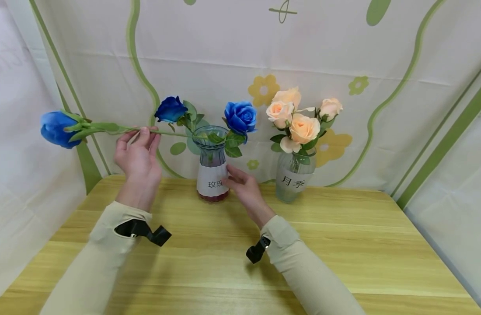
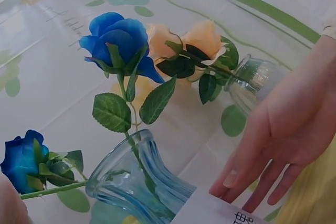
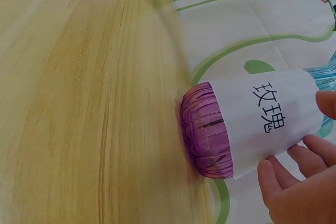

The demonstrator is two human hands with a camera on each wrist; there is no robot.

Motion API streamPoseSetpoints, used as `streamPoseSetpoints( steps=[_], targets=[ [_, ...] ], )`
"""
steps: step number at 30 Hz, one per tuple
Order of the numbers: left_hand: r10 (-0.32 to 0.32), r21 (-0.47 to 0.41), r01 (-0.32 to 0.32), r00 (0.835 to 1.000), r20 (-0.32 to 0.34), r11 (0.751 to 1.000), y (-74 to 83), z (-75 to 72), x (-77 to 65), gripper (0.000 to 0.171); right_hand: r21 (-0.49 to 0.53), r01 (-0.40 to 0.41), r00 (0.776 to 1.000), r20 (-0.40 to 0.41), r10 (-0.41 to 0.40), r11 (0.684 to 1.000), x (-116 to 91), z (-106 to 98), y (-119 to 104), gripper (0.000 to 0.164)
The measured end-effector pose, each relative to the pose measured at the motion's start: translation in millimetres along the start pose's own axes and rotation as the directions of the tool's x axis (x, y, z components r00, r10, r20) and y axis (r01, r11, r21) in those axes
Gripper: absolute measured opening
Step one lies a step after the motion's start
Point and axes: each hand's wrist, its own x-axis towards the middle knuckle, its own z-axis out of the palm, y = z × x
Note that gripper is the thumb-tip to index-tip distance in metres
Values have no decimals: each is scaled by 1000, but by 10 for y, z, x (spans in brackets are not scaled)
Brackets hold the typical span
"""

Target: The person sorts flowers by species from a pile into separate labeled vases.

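Note:
My left hand (image 1: 140, 153) pinches the green stem of a blue rose (image 1: 61, 129), held nearly level with its bloom to the left. The stem's far end reaches the mouth of a ribbed glass vase (image 1: 212, 157), bluish above and purple-red at the base. Two other blue roses, a darker one (image 1: 171, 109) and a brighter one (image 1: 240, 117), lean out of that vase to either side. A white paper label (image 3: 270, 114) with dark characters wraps its body. Against the vase's right side, my right hand (image 1: 246, 190) rests its fairly straight fingers and thumb on the label.
A clear glass vase (image 1: 286, 192) with a white label holds several peach roses (image 1: 303, 127) to the right. Both vases stand near the back edge of the wooden table (image 1: 209, 267). A white patterned cloth (image 1: 209, 43) hangs behind.

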Motion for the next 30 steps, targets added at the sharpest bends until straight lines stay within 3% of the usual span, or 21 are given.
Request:
streamPoseSetpoints(
  steps=[12,21,30],
  targets=[
    [100,130,-101,995,14,986,-269,189,-39,16,-8,8,1000,10,-8,1000,-10,-7,4,62],
    [169,191,-177,984,59,965,-484,211,-70,17,-12,7,1000,9,-7,1000,-13,-8,-7,62],
    [142,385,-160,987,74,909,-773,103,-118,11,-7,11,1000,4,-11,1000,-16,-4,-4,61]
  ],
)
